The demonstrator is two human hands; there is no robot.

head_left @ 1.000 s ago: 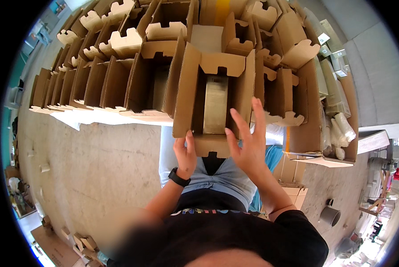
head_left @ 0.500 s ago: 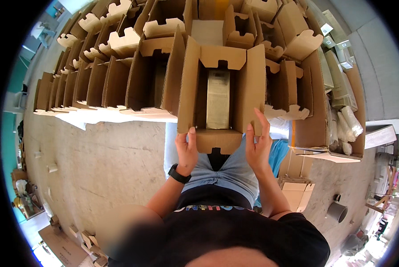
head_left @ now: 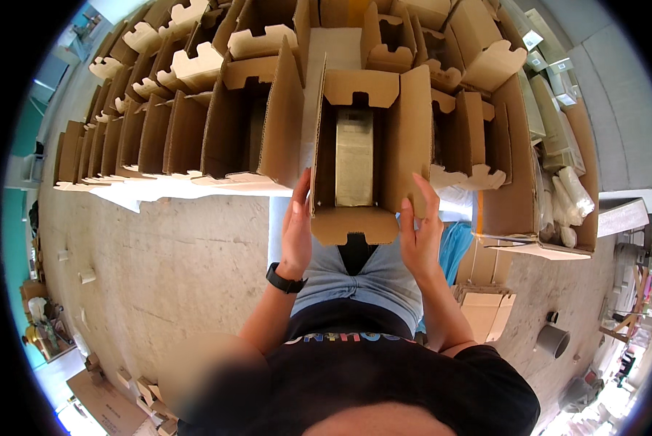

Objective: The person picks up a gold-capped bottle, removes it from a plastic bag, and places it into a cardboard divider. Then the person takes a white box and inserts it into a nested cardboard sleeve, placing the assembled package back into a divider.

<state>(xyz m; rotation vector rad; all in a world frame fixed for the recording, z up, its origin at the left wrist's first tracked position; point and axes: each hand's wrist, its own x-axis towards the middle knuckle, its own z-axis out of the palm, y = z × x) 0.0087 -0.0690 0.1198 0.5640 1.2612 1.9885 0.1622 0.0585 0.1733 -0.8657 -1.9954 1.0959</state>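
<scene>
An open cardboard box (head_left: pixel 353 227) stands in front of me at the near edge of the work surface, its end flaps notched. Inside lies a narrow, pale gold oblong box (head_left: pixel 353 163). My left hand (head_left: pixel 295 232), with a black watch on its wrist, lies with straight fingers along the outside of the left flap, which stands nearly upright. On the lower corner of the outward-leaning right flap (head_left: pixel 413 123) rests my right hand (head_left: pixel 422 229); its thumb and forefinger touch the inner face, and the other fingers are partly hidden beneath.
Rows of open cardboard boxes (head_left: pixel 144 134) fill the left and far sides. At right, a large carton (head_left: pixel 500 192) holds pale boxes (head_left: pixel 551 131) and white plastic-wrapped bundles (head_left: pixel 573 200). Flattened cardboard (head_left: pixel 482 312) and a grey bin (head_left: pixel 553 340) stand on the floor.
The left flap has swung from leaning outward to nearly upright. My left hand has moved up from its lower corner to its outer side. My right hand has barely moved.
</scene>
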